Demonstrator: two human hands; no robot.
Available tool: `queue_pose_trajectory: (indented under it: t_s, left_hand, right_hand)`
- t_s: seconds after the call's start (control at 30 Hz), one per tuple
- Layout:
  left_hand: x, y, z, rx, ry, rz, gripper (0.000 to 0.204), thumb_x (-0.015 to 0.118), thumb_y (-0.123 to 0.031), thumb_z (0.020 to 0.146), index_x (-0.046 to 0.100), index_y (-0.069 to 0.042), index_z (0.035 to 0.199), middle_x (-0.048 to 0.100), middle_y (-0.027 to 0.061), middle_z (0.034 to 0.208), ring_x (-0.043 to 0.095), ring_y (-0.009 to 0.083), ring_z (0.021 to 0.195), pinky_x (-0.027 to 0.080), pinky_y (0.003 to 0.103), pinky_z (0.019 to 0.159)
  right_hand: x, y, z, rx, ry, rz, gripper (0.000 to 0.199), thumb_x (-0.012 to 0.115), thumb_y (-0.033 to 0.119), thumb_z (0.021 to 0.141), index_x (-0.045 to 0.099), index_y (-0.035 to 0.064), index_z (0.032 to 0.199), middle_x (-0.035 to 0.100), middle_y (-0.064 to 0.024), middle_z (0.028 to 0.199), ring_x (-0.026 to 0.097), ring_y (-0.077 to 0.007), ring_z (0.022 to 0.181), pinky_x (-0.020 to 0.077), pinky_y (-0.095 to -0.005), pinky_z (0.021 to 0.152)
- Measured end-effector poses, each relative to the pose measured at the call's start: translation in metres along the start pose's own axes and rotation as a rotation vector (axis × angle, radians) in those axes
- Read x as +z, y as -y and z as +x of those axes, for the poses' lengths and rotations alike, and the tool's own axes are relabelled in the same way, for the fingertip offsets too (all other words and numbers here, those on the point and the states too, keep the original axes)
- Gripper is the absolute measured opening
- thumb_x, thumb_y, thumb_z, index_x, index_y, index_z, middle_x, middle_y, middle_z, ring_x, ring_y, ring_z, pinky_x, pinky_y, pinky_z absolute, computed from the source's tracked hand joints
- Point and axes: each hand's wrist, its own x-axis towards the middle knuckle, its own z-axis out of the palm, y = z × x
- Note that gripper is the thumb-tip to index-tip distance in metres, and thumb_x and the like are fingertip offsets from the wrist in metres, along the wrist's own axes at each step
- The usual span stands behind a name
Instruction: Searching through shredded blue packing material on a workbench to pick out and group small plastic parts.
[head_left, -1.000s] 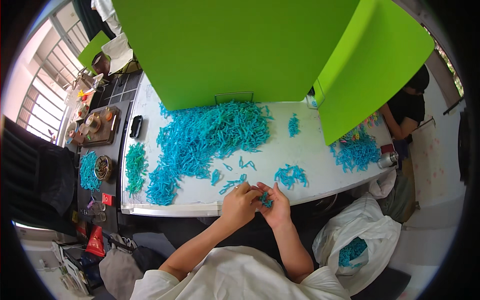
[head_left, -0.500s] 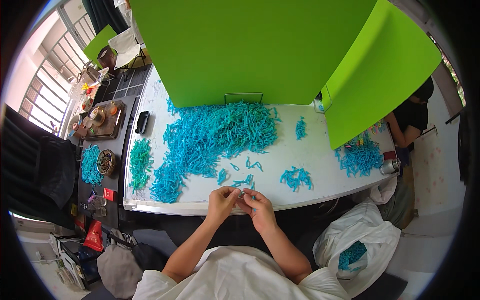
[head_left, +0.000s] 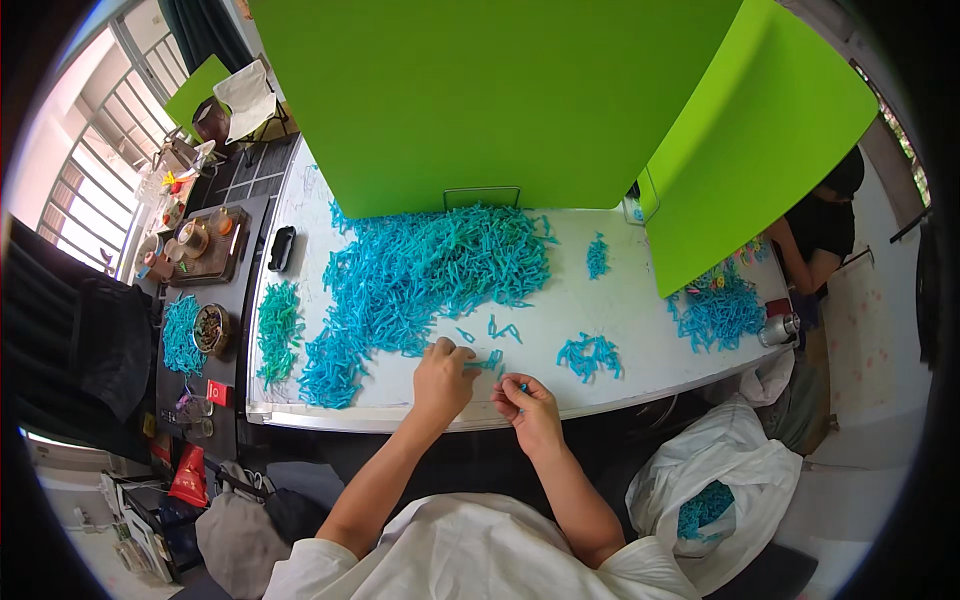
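Observation:
A large heap of small blue plastic pieces [head_left: 420,275] covers the middle of the white table [head_left: 620,310]. My left hand [head_left: 442,378] rests on the table near the front edge, its fingers pinching one blue piece [head_left: 487,364]. My right hand [head_left: 525,400] is beside it at the table's edge, fingers curled around another small blue piece [head_left: 522,385]. A few loose blue pieces [head_left: 503,329] lie just beyond my hands, and a small cluster of them [head_left: 590,354] lies to the right.
A tall green board [head_left: 500,95] stands behind the heap, another green panel [head_left: 750,130] at the right. Another person [head_left: 825,225] sits at the far right by another blue pile [head_left: 715,310]. A teal pile [head_left: 278,325] lies left. A white bag [head_left: 710,500] holds blue pieces.
My hands have parted: the left has reached forward onto the table to a blue piece, while the right stays near the edge. The view has shifted slightly.

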Motion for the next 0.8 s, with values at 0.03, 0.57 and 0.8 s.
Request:
queue_pose_trajectory:
  t_s: [0.03, 0.57, 0.8]
  left_hand:
    - [0.003, 0.000, 0.002, 0.055, 0.047, 0.029, 0.013, 0.076, -0.008, 0.071, 0.070, -0.008, 0.083, 0.059, 0.0087, 0.083, 0.061, 0.0302, 0.082, 0.049, 0.042, 0.071]
    - [-0.027, 0.011, -0.029, -0.319, 0.364, -0.879, 0.008, 0.070, -0.007, 0.088, 0.067, 0.000, 0.091, 0.068, 0.0049, 0.089, 0.062, 0.0119, 0.075, 0.050, 0.027, 0.069]
    - [-0.023, 0.026, -0.040, -0.609, 0.457, -1.328, 0.017, 0.072, -0.018, 0.089, 0.067, -0.002, 0.089, 0.068, 0.0031, 0.088, 0.059, 0.0094, 0.072, 0.048, 0.024, 0.066]
  right_hand:
    - [0.001, 0.003, -0.001, -0.004, -0.002, 0.002, 0.015, 0.067, 0.011, 0.092, 0.065, 0.0028, 0.104, 0.068, -0.0076, 0.094, 0.066, -0.0149, 0.082, 0.0562, -0.0245, 0.072]
    - [0.010, -0.004, -0.004, 0.111, 0.302, 0.038, 0.013, 0.065, 0.009, 0.092, 0.062, 0.0033, 0.103, 0.065, -0.0069, 0.083, 0.056, -0.0084, 0.064, 0.0433, -0.0194, 0.055]
    - [0.023, -0.005, -0.015, 0.034, 0.281, -0.141, 0.008, 0.064, 0.006, 0.091, 0.057, 0.0050, 0.095, 0.064, -0.0065, 0.079, 0.052, -0.0081, 0.057, 0.0368, -0.0193, 0.050]
